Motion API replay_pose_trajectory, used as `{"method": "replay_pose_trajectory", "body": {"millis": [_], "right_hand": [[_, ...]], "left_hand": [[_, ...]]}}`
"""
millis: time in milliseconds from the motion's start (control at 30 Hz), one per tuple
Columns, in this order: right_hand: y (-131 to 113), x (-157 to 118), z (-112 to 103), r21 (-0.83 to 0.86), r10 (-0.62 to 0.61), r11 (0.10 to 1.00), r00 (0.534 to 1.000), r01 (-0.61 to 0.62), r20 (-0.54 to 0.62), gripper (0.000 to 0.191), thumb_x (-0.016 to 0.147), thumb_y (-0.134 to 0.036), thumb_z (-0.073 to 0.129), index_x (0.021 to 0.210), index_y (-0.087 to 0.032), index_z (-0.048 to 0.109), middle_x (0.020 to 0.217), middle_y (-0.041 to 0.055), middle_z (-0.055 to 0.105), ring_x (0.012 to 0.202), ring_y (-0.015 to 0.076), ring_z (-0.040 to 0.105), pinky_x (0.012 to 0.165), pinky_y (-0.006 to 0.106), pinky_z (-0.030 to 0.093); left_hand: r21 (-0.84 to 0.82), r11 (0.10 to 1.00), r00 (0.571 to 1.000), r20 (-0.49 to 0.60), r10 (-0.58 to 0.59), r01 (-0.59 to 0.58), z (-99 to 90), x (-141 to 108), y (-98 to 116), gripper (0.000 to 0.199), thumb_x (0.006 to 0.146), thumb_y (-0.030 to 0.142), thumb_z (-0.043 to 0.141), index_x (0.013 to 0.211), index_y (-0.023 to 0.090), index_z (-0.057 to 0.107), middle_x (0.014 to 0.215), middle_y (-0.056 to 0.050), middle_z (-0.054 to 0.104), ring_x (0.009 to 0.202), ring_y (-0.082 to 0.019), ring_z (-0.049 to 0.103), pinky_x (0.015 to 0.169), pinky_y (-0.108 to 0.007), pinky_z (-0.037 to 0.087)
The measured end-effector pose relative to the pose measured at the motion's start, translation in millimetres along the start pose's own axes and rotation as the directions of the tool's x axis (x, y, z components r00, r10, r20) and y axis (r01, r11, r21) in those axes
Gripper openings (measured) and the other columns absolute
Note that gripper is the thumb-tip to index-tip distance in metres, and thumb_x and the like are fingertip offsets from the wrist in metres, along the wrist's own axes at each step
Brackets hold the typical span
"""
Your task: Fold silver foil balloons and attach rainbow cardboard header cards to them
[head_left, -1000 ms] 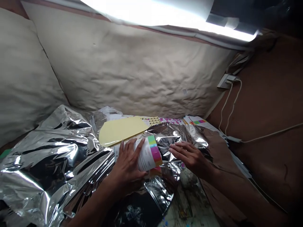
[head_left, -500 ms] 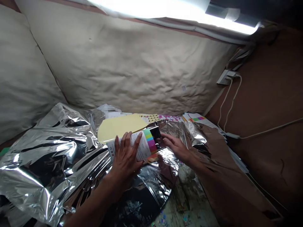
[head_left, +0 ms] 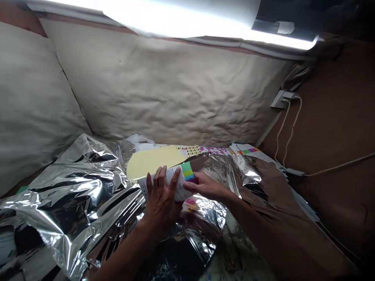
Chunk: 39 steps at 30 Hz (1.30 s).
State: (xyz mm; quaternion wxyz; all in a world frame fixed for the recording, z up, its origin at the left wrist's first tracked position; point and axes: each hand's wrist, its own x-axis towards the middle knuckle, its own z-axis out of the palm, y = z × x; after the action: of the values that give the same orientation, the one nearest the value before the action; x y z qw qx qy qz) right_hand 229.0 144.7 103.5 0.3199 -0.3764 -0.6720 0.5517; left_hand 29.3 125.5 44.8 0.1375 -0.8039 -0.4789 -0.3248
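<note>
Silver foil (head_left: 79, 199) carries, near its far edge, a printed card (head_left: 179, 190) lying under the spread left hand (head_left: 162, 195), its striped end gripped by the right hand (head_left: 208, 186).

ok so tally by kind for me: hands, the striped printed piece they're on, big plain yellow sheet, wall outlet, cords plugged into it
Hands (left hand, right hand): 2
Striped printed piece: 1
Yellow sheet: 1 showing; can't tell if more lie beneath
Wall outlet: 1
Plugged-in cords: 2
Total: 7
</note>
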Motion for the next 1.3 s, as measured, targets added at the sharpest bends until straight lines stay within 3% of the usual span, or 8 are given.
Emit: {"method": "replay_pose_trajectory", "body": {"millis": [133, 267, 433, 667, 900, 1100, 1200, 1300], "right_hand": [[-5.7, 3.6, 11.2, -0.059, -0.089, 0.995, 0.986, 0.081, -0.139, 0.052, 0.079, -0.055, 0.072, 0.114, -0.017, 0.067, 0.103, 0.0074, 0.070, 0.097, 0.0260, 0.065, 0.085, 0.037, 0.054], [5.2, -6.5, 18.7, -0.215, -0.343, 0.939, 0.725, 0.267, -0.597, 0.089, 0.069, -0.047, 0.084, 0.144, -0.022, 0.042, 0.140, 0.0137, 0.054, 0.133, 0.0300, 0.046, 0.109, 0.043, 0.041], [14.2, -12.5, 19.2, 0.178, -0.153, 0.954, 0.900, 0.243, -0.408, 0.052, 0.079, -0.048, 0.077, 0.116, -0.014, 0.067, 0.108, 0.0144, 0.073, 0.098, 0.0304, 0.069, 0.086, 0.042, 0.055], [16.3, -20.8, 5.9, 0.340, -0.023, 0.939, 0.996, 0.050, -0.082, 0.036, 0.079, -0.036, 0.079, 0.106, -0.014, 0.073, 0.094, 0.0081, 0.075, 0.083, 0.0211, 0.070, 0.081, 0.035, 0.054], [52.9, -30.2, 7.0, 0.358, 0.187, 0.918, 0.982, -0.169, -0.017, 0.040, 0.071, -0.041, 0.082, 0.101, -0.015, 0.072, 0.085, 0.0044, 0.072, 0.078, 0.0201, 0.066, 0.071, 0.030, 0.051], [75.8, -26.7, -2.3, -0.119, 0.129, 0.979, 0.955, -0.165, -0.267, 0.017, 0.074, -0.031, 0.074, 0.078, -0.017, 0.065, 0.072, -0.0016, 0.063, 0.067, 0.0161, 0.059, 0.060, 0.025, 0.042], [78.2, -28.1, -1.1, -0.577, -0.025, 0.810, 0.976, -0.108, -0.218, 0.005, 0.080, -0.019, 0.067, 0.085, -0.018, 0.066, 0.082, 0.0005, 0.066, 0.078, 0.0175, 0.060, 0.069, 0.027, 0.042], [71.1, -32.5, 7.2, -0.848, -0.141, 0.527, 0.979, -0.052, -0.147, 0.007, 0.084, -0.016, 0.065, 0.091, -0.019, 0.065, 0.092, 0.0034, 0.066, 0.091, 0.0200, 0.059, 0.072, 0.028, 0.040]], "left_hand": [[0.011, 0.998, 0.996, -0.065, -0.064, 0.065, -1.8, 0.4, 1.2, 0.100, 0.076, 0.054, 0.070, 0.157, 0.024, 0.020, 0.152, -0.023, 0.024, 0.141, -0.043, 0.026, 0.115, -0.065, 0.008], [0.007, 0.984, 0.964, -0.204, -0.171, 0.176, -3.6, 0.2, 4.9, 0.117, 0.070, 0.066, 0.072, 0.158, 0.020, 0.011, 0.151, -0.026, 0.024, 0.138, -0.047, 0.028, 0.113, -0.066, 0.013], [-0.367, 0.879, 0.940, -0.030, -0.340, 0.306, -21.3, 2.0, 8.1, 0.131, 0.055, 0.073, 0.078, 0.157, 0.019, 0.016, 0.135, -0.023, 0.050, 0.122, -0.043, 0.052, 0.099, -0.059, 0.042], [-0.722, -0.099, 0.718, 0.692, -0.078, 0.685, -30.3, 14.9, -4.6, 0.054, 0.070, 0.043, 0.083, 0.112, 0.013, 0.066, 0.105, -0.012, 0.074, 0.092, -0.027, 0.071, 0.080, -0.036, 0.057], [-0.579, -0.255, 0.558, 0.815, -0.157, 0.774, -1.3, 6.1, 4.0, 0.043, 0.067, 0.033, 0.082, 0.101, 0.011, 0.067, 0.084, -0.008, 0.073, 0.068, -0.021, 0.067, 0.063, -0.031, 0.053], [-0.552, 0.302, 0.613, 0.773, -0.163, 0.777, 11.7, 4.3, -6.1, 0.020, 0.068, 0.029, 0.074, 0.078, 0.015, 0.064, 0.069, -0.001, 0.065, 0.064, -0.018, 0.061, 0.058, -0.026, 0.042], [-0.431, 0.751, 0.753, 0.645, -0.132, 0.500, 16.4, 4.9, -12.4, 0.014, 0.068, 0.026, 0.072, 0.068, 0.017, 0.061, 0.067, 0.001, 0.061, 0.067, -0.018, 0.057, 0.059, -0.026, 0.035], [-0.409, 0.855, 0.813, 0.582, -0.025, 0.320, 17.9, 4.7, -13.3, 0.012, 0.072, 0.021, 0.068, 0.084, 0.020, 0.065, 0.081, 0.001, 0.066, 0.077, -0.018, 0.059, 0.066, -0.027, 0.037]]}}
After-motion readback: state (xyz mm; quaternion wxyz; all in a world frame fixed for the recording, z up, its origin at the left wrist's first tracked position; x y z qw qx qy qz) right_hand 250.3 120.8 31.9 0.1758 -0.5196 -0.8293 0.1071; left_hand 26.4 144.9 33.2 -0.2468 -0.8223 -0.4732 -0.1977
